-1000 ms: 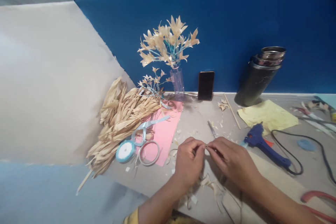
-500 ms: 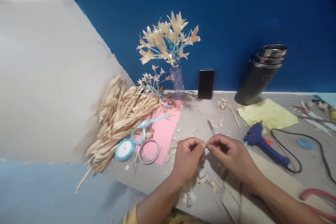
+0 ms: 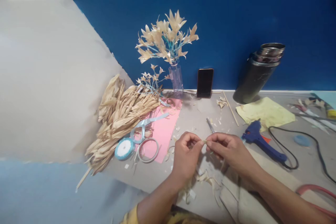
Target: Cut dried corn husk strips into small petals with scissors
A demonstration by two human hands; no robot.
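My left hand [image 3: 187, 155] and my right hand [image 3: 229, 149] meet fingertip to fingertip above the table, both pinched on a small pale straw piece [image 3: 204, 141]. Husk scraps [image 3: 207, 180] lie under my wrists. A pile of dried husks [image 3: 119, 115] sits to the left. Behind it a clear vase holds straw flowers [image 3: 166, 38] on blue stems.
A blue ribbon spool [image 3: 124, 148] and a tape ring [image 3: 148, 149] rest by a pink sheet [image 3: 164, 130]. Small scissors [image 3: 210, 125], a blue glue gun [image 3: 259, 139] with black cord, yellow paper [image 3: 265, 112], a dark flask [image 3: 258, 73] and a phone [image 3: 204, 83] stand farther back.
Both hands have risen slightly and drawn a little away from me, still pinching the same small piece. The view has tilted a bit.
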